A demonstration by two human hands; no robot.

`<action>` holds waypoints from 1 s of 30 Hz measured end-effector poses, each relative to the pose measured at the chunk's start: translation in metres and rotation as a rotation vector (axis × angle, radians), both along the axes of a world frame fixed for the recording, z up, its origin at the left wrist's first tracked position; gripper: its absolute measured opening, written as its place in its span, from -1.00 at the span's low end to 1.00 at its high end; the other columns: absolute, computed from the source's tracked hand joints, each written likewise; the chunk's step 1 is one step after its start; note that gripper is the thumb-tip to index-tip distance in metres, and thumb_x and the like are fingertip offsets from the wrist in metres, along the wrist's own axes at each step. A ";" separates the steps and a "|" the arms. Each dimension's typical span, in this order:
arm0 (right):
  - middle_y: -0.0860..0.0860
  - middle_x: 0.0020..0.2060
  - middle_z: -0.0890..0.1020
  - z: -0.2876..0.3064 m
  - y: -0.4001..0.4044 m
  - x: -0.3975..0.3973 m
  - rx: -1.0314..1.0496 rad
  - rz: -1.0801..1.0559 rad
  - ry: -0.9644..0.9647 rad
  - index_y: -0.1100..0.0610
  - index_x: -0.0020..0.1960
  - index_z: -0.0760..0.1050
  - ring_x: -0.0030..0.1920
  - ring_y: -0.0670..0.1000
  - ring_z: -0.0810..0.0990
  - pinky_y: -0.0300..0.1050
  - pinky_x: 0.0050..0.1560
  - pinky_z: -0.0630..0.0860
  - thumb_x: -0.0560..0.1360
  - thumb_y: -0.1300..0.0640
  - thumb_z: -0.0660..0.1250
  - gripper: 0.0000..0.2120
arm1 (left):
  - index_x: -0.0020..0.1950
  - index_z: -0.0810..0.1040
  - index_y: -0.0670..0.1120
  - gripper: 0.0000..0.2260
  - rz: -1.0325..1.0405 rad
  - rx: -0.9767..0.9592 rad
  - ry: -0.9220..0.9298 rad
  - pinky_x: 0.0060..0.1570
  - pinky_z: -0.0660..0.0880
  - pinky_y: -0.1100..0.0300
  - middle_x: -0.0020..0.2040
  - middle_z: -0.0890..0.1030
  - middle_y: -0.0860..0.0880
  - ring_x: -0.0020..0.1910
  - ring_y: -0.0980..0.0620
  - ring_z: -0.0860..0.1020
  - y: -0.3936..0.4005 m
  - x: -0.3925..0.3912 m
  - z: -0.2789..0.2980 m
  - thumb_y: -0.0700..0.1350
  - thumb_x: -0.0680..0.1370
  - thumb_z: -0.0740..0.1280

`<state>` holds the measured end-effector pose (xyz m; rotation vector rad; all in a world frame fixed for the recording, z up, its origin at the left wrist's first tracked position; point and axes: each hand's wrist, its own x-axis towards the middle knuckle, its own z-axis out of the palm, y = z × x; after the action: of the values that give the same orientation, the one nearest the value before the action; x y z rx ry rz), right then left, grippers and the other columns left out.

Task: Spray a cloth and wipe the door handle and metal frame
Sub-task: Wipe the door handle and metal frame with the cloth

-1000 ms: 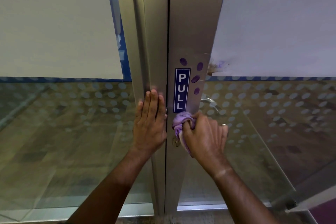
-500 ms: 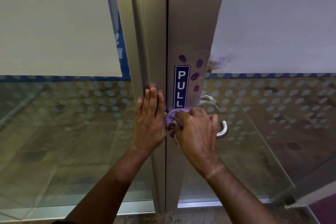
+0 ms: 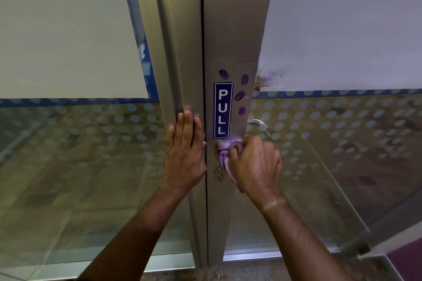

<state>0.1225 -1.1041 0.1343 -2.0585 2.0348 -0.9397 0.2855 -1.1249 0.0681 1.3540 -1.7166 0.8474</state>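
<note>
Glass panels (image 3: 68, 166) with rows of frosted dots and white sheets across their upper halves flank a brushed metal frame (image 3: 233, 29) that runs top to bottom through the middle of the view, split by a dark vertical seam. On the frame's right-hand post, a blue PULL sign (image 3: 223, 110) sits just right of the seam, with purple fingerprint smudges (image 3: 239, 95) from about eleven o'clock round to three o'clock of it. At five o'clock from the sign, the right hand (image 3: 255, 162) is clenched round a bunched purple cloth (image 3: 225, 153), pressing it against the post directly under the sign; a tail of the cloth hangs down past the heel of the hand. Only the upper bend of the door handle (image 3: 259, 123) shows, at twelve o'clock of that hand, seen through the glass; the rest is hidden behind the knuckles. A brass keyhole (image 3: 219, 175) lies at seven o'clock from the cloth, just beside its hanging tail. Left of the seam, at nine o'clock from the cloth, the left hand (image 3: 185, 153) lies flat on the left-hand post, fingers straight and together, pointing up, grasping nothing.
</note>
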 end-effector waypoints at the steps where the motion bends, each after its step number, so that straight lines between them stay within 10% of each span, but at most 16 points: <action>1: -0.11 -0.40 0.42 0.001 -0.001 0.000 0.027 -0.014 0.012 0.02 -0.21 0.43 -0.29 0.01 0.48 -0.07 -0.14 0.39 0.54 -0.06 0.34 -0.78 | 0.60 -0.20 -0.16 -0.44 -0.001 0.003 0.003 0.57 -0.20 -0.01 0.61 -0.24 -0.12 0.60 -0.07 -0.18 0.000 0.000 0.000 -0.10 0.66 -0.02; 8: -0.09 -0.32 0.48 0.017 -0.006 -0.008 0.207 0.035 0.039 0.02 -0.18 0.39 -0.20 0.01 0.54 -0.02 0.04 0.47 0.51 -0.06 0.36 -0.78 | 0.60 -0.24 -0.15 -0.32 -0.004 0.025 0.013 0.57 -0.19 -0.02 0.60 -0.27 -0.11 0.60 -0.07 -0.20 0.009 -0.004 0.007 -0.17 0.60 0.11; 15: -0.13 -0.26 0.71 0.013 0.012 -0.053 0.000 0.184 -0.989 -0.11 -0.02 0.58 -0.30 -0.17 0.67 -0.28 -0.36 0.53 0.42 -0.01 0.33 -0.86 | 0.59 -0.27 -0.15 -0.29 0.005 0.066 0.004 0.57 -0.20 -0.02 0.59 -0.32 -0.10 0.59 -0.05 -0.24 0.011 -0.004 0.010 -0.17 0.59 0.13; 21: -0.01 -0.06 0.70 0.007 0.020 -0.062 0.010 0.334 -1.099 -0.23 0.07 0.58 -0.12 -0.02 0.63 -0.15 -0.19 0.59 0.53 0.36 0.18 -0.51 | 0.59 -0.26 -0.15 -0.30 0.012 0.055 -0.002 0.57 -0.20 -0.02 0.60 -0.31 -0.11 0.60 -0.06 -0.23 0.010 -0.003 0.008 -0.17 0.59 0.13; 26: 0.03 -0.18 0.73 0.012 0.021 -0.062 0.123 0.263 -1.249 -0.02 -0.10 0.71 -0.18 0.07 0.65 -0.15 -0.28 0.49 0.41 0.08 0.20 -0.70 | 0.59 -0.27 -0.15 -0.29 0.011 0.056 -0.010 0.56 -0.21 -0.02 0.59 -0.32 -0.11 0.59 -0.06 -0.24 0.010 -0.003 0.008 -0.16 0.59 0.13; 30: 0.21 -0.10 0.73 0.018 0.026 -0.065 0.308 0.285 -1.251 0.19 -0.01 0.68 -0.09 0.16 0.73 0.02 -0.09 0.61 0.48 -0.30 0.26 -0.44 | 0.59 -0.27 -0.15 -0.29 0.009 0.048 -0.011 0.56 -0.22 -0.01 0.59 -0.31 -0.10 0.59 -0.05 -0.23 0.008 -0.003 0.008 -0.16 0.59 0.13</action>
<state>0.0572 -1.0780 0.1522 -1.0259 1.0682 -1.2564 0.2828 -1.1167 0.0757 1.3917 -1.7508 0.8247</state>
